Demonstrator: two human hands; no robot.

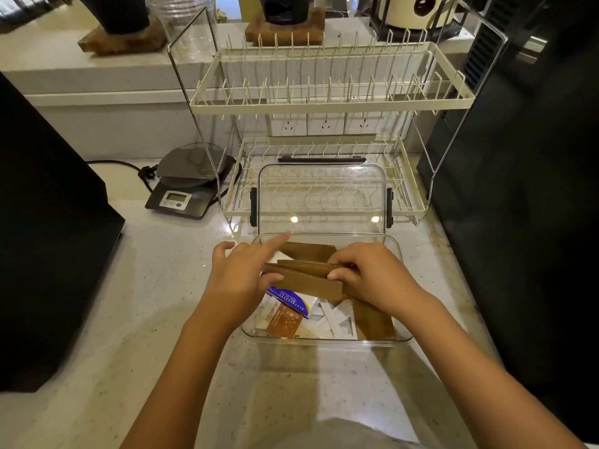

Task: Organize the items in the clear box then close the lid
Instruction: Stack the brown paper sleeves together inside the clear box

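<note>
- sorting is the step in hand: both hands are over the clear box (327, 341), which sits on the near part of the pale counter (155, 319), just in front of the dish rack (324, 189).
- the left hand (241, 277) pinches the left end of a stack of brown cardboard sleeves (308, 277) between thumb and lower fingers, while its index finger points out straight toward the far side.
- the right hand (366, 273) curls closed around the right end of the same stack, thumb on the near face.
- the stack is held above the box's middle, long edge running left to right.
- below it, loose in the box, lie white packets (334, 315), an orange packet (283, 320) and a blue and white packet (291, 294); another brown sleeve (372, 314) lies along the right side.
- the lid (321, 196) stands open on the far side, leaning toward the rack, its dark clips undone.
- judging from this, the task is at an early to middle stage: packets are jumbled and the lid is not yet shut.
- the next move likely calls for squaring the sleeves and setting them down along one wall, keeping everything below the rim so the lid can close.
</note>
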